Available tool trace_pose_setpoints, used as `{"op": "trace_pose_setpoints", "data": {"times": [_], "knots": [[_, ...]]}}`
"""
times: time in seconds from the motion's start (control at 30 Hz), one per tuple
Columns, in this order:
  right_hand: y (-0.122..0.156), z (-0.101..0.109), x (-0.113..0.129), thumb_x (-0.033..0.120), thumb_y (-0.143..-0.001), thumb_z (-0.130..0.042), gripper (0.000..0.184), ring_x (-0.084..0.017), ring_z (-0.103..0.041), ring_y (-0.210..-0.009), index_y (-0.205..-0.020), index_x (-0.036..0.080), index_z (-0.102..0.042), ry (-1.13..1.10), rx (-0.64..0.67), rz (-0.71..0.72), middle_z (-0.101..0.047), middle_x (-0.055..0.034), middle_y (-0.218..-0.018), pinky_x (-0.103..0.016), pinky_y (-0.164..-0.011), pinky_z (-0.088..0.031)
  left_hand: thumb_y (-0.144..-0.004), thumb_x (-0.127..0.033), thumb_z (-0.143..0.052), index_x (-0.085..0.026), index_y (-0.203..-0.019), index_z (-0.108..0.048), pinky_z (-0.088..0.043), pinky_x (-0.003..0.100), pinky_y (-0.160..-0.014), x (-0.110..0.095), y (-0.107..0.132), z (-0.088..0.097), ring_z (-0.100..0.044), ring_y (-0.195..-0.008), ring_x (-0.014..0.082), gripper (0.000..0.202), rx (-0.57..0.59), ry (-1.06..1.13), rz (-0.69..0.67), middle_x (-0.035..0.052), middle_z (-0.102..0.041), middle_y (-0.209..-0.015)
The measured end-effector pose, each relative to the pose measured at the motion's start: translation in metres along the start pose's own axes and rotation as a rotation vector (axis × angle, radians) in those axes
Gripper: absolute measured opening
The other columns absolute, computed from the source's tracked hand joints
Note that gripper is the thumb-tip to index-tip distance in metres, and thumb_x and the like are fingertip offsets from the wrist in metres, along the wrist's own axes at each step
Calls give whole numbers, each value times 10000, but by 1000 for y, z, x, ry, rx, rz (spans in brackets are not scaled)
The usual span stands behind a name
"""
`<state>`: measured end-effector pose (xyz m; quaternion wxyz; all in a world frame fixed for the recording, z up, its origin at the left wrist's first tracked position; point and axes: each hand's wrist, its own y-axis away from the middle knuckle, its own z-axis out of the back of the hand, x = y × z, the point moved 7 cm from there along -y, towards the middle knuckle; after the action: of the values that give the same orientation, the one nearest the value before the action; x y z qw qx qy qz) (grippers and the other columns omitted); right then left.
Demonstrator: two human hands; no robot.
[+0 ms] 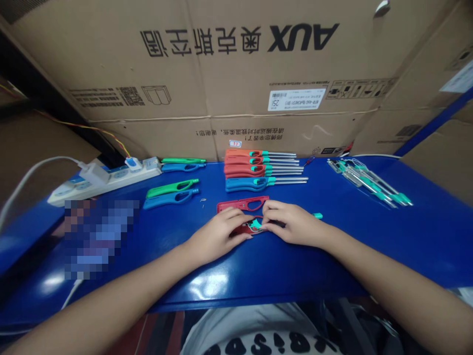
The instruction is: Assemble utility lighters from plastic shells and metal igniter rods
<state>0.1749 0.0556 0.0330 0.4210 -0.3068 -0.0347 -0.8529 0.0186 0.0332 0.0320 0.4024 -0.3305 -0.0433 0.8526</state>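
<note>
My left hand (219, 232) is closed around the handle end of an opened red lighter shell (241, 229) near the front middle of the table. Inside that shell a teal trigger piece (254, 225) and a thin white wire show. My right hand (290, 223) pinches at the trigger area; its fingertips partly cover the teal piece. A small teal tip (318, 215) sticks out beyond my right wrist. Just behind my hands lies another red shell half (242, 204) with an oval trigger opening.
Finished-looking long-nosed lighters (246, 170) lie stacked behind. Metal tubes with teal parts (369, 182) lie at right. Green and blue shell halves (172, 194), tiny metal bits (203, 201) and a power strip (111, 180) sit left. A cardboard wall (236, 98) closes the back.
</note>
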Motion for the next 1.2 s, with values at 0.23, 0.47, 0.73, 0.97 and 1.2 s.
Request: {"op": "trace_pose_setpoints", "data": {"times": [0.23, 0.47, 0.73, 0.97, 1.2], "knots": [[4, -1, 6, 274, -1025, -512, 181, -149, -604, -804, -945, 183, -646, 173, 6, 121, -609, -63, -985, -254, -690, -462, -978, -279, -641, -193, -1323, -608, -549, 390, -977, -2, 0, -2, -652, -1093, 230, 357, 23, -35, -30, 95, -704, -1149], [5, -1, 13, 296, -1043, -469, 228, -130, -551, -730, -923, 183, -627, 302, 39, 149, -614, -62, -1017, -256, -648, -417, -980, -266, -635, -179, -1311, -621, -547, 380, -966, -3, -1, -3, -647, -1074, 228, 343, 47, -16, -30, 102, -694, -1136], [7, -5, 17, 281, -1065, -404, 252, -137, -510, -700, -953, 168, -600, 441, 59, 203, -602, -60, -964, -265, -585, -354, -1003, -281, -589, -191, -1331, -616, -544, 378, -950, -4, 0, -4, -648, -1045, 227, 342, 47, -22, -32, 102, -687, -1101], [7, -4, 17, 301, -1076, -383, 292, -132, -518, -700, -950, 167, -610, 455, 80, 182, -600, -61, -968, -266, -578, -333, -1008, -282, -586, -178, -1225, -626, -515, 355, -947, -5, 1, -6, -632, -1062, 226, 245, 67, -23, -24, 88, -676, -1126], [8, -5, 19, 297, -1080, -370, 321, -131, -529, -703, -937, 162, -623, 495, 87, 195, -609, -58, -941, -273, -572, -319, -1009, -251, -575, -195, -1142, -638, -500, 335, -919, -4, 1, -8, -605, -1037, 217, 158, 97, -8, -4, 72, -648, -1078]]}}
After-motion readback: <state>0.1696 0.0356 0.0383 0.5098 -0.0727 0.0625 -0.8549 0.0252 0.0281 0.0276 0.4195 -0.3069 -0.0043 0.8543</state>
